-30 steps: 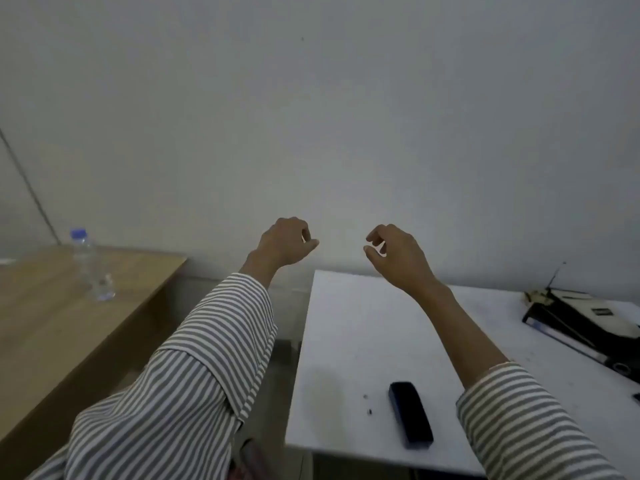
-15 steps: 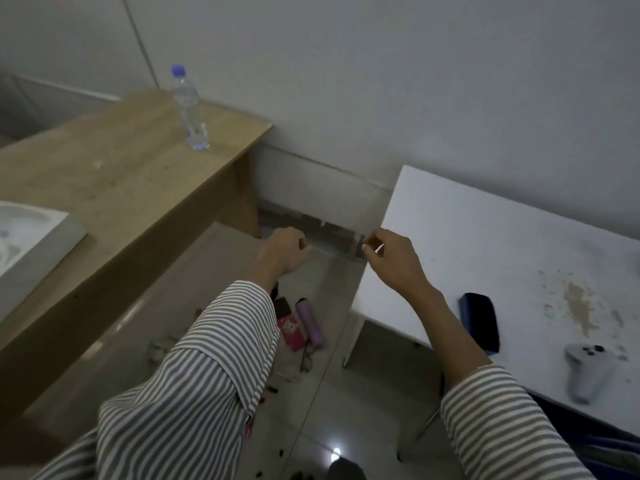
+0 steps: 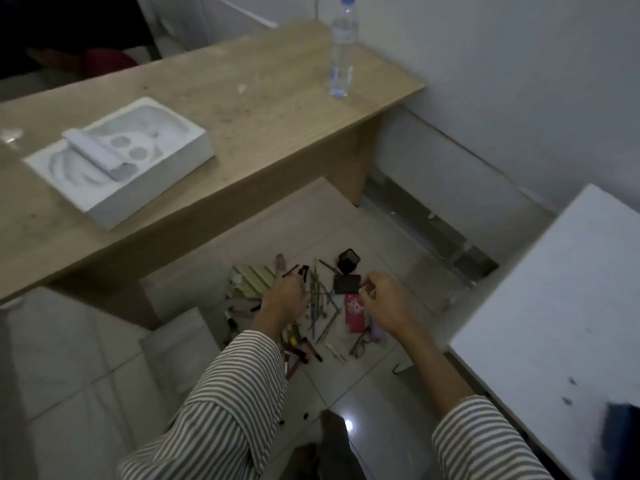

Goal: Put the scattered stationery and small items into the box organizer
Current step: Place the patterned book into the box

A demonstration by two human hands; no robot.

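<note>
Scattered stationery lies on the tiled floor between two tables: a heap of pens and pencils (image 3: pixel 320 306), a pink case (image 3: pixel 355 311), a black square item (image 3: pixel 346 285), a small black cube container (image 3: pixel 349 259), glasses (image 3: pixel 360 348) and a yellow-green patterned box (image 3: pixel 251 280). My left hand (image 3: pixel 285 296) hovers over the pens in a loose fist. My right hand (image 3: pixel 384 303) is beside it, above the pink case, with fingertips pinched together. I see nothing held in either hand. My left forearm hides part of the pile.
A wooden desk (image 3: pixel 242 133) on the left carries a white foam packing tray (image 3: pixel 121 157) and a water bottle (image 3: pixel 343 46). A white table (image 3: pixel 554 323) stands on the right with a dark object (image 3: pixel 623 441) at its near edge. My foot (image 3: pixel 332 441) is below.
The view has swung down from the wall and tabletops to the floor. The stationery pile is now in full sight under both hands, which keep the same curled pose.
</note>
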